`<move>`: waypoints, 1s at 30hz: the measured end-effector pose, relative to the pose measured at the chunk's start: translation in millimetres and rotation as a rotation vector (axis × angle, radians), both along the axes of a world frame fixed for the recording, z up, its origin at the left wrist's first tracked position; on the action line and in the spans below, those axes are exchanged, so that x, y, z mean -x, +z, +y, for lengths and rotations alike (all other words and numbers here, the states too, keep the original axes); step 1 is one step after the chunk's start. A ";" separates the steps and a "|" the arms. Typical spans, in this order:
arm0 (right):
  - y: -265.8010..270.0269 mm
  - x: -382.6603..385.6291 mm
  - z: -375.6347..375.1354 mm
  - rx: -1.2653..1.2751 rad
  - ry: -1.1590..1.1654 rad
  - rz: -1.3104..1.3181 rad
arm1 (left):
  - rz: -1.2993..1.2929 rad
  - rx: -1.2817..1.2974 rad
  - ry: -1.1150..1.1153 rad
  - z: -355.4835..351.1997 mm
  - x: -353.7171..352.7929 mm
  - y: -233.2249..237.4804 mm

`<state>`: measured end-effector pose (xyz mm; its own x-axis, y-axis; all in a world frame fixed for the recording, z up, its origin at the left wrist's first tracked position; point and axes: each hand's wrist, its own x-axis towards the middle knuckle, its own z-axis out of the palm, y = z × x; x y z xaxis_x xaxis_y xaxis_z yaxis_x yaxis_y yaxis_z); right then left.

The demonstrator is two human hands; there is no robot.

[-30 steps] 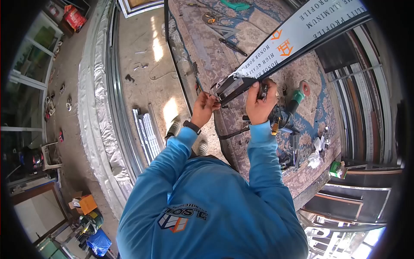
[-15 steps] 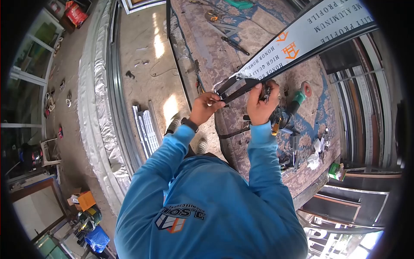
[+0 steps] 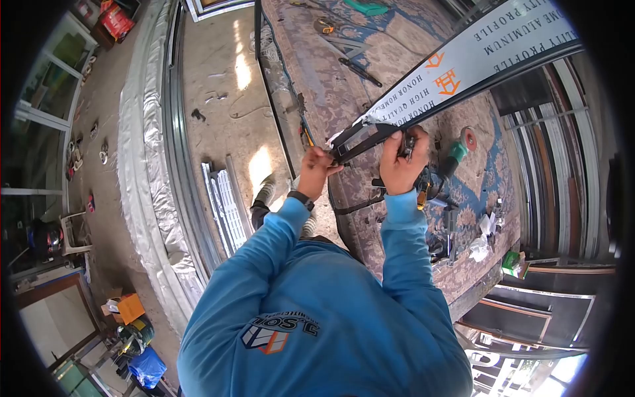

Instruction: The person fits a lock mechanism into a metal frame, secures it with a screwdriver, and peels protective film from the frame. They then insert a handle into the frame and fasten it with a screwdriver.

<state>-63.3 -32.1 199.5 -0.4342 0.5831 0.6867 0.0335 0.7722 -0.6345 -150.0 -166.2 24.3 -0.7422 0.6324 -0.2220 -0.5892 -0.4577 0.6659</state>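
A long dark aluminum profile, covered with white printed film, runs from the upper right down to its open end near the middle. My left hand is at that end, its fingers closed together and slightly blurred; what they hold, if anything, is too small to tell. My right hand grips the lower edge of the profile, with a small dark metal tool partly hidden in the same hand. Torn film hangs at the profile's end.
On the patterned carpet of the table lie a green angle grinder, a drill with yellow parts, a black pen-like tool, a tape measure and crumpled plastic. Metal profiles stand at the right.
My left hand has shifted slightly down and its wrist has moved to the right. The profile's open end has tilted a little. My right hand has barely moved.
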 end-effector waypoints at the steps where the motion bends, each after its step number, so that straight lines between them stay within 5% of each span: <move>1: 0.4 0.5 0.4 0.006 0.013 0.004 | 0.035 0.029 -0.018 -2.2 3.2 -0.5; 7: -6.9 3.6 2.8 0.018 0.008 0.038 | 0.095 0.333 -0.191 -9.0 22.7 38.6; 8: -7.0 4.1 2.3 0.009 0.004 0.037 | 0.224 0.378 -0.218 -2.3 22.7 24.9; 12: -5.1 2.6 -0.8 -0.016 -0.017 0.036 | 0.030 0.137 -0.215 -6.9 26.0 -5.5; 18: 5.4 -1.7 -5.5 0.093 0.004 0.012 | -0.227 0.331 -0.450 -25.5 68.8 -37.5; 20: 13.3 -14.0 -13.0 0.163 0.010 0.029 | 0.106 0.641 -0.373 -56.8 78.9 -72.9; 21: 5.4 -26.9 -12.2 0.190 0.029 0.034 | 0.322 0.604 -0.292 -71.7 70.7 -68.0; 23: -8.5 -52.4 -29.4 0.762 0.198 0.192 | 0.350 0.420 -0.293 -92.4 40.6 19.3; 25: -17.0 -70.6 -51.6 1.033 0.250 -0.033 | 0.550 0.177 -0.325 -93.3 7.9 56.3; 27: -19.5 -53.8 -71.5 0.767 0.361 -0.090 | 0.863 0.155 -0.317 -81.0 -9.8 127.3; 30: -0.4 -30.3 -87.3 0.651 0.421 -0.108 | 1.016 0.125 -0.365 -73.4 -3.6 138.2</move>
